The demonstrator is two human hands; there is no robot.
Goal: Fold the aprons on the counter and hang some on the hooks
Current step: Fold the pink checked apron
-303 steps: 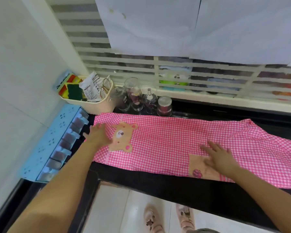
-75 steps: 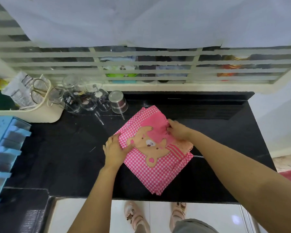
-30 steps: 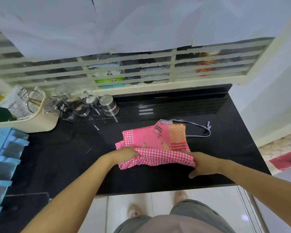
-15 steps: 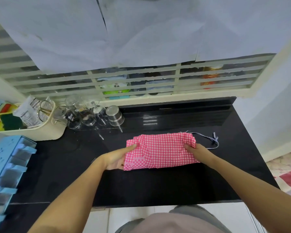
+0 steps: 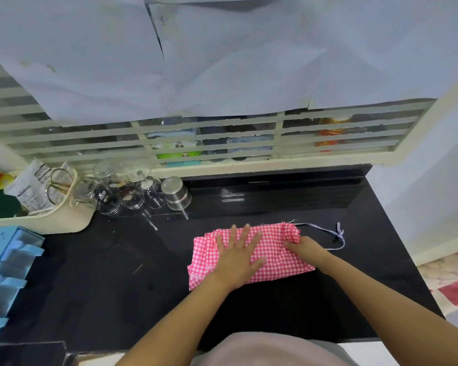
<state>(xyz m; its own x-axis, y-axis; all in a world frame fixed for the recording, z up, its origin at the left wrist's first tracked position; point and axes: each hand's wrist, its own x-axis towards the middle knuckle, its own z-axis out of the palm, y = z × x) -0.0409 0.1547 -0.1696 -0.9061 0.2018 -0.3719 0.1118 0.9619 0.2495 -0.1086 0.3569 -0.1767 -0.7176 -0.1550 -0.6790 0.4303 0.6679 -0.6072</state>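
Note:
A pink-and-white checked apron (image 5: 275, 247) lies folded into a compact rectangle on the black counter (image 5: 117, 273). My left hand (image 5: 237, 257) lies flat on its middle and left part, fingers spread, pressing it down. At the apron's right end my right hand (image 5: 303, 247) has its fingers curled and pinches the folded edge. A blue-and-white twisted tie cord (image 5: 331, 233) trails out from the apron's right end onto the counter. No hooks are in view.
Several upturned glasses (image 5: 122, 191) and a steel cup (image 5: 175, 192) stand at the counter's back left, beside a cream basket (image 5: 45, 220) of packets and scissors. A blue rack (image 5: 6, 273) sits at the left edge. A slatted window (image 5: 222, 138) runs behind.
Over ten seconds the apron went from spread long to a small folded bundle. In the last half second my left hand moved from the apron's left end onto its top, pressing flat.

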